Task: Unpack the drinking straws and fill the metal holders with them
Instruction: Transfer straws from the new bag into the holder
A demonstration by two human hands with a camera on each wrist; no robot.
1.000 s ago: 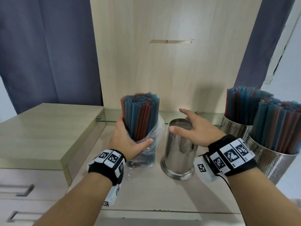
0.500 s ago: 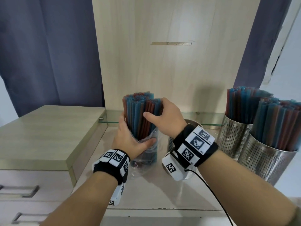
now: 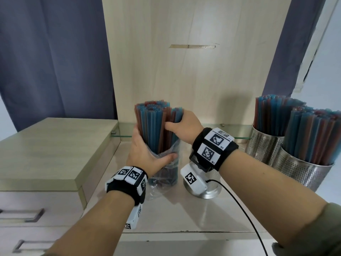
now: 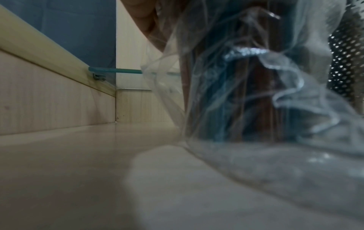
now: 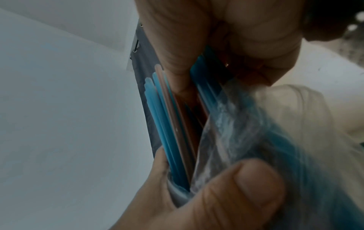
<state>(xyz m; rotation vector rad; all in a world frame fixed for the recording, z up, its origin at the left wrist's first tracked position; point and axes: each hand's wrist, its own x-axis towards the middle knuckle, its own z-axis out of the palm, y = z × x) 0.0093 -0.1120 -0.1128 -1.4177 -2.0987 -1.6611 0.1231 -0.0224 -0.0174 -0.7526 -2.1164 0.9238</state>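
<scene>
Straws [image 3: 155, 126] upright in clear bag [image 3: 167, 163], left hand [image 3: 145, 156] gripping bag, right hand [image 3: 184, 126] clasping straw tops.

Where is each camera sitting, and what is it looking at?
Head: worn on the head, looking forward and down at the straw bundle in its plastic bag; both forearms, the left hand and the right hand show.
Left wrist: low by the counter, looking along it at the bag's bottom; only a bit of that hand shows.
Right wrist: under that hand, looking up at straws; fingers and the other hand's thumb show.
Shared: every view shows the straws in the bag.
</scene>
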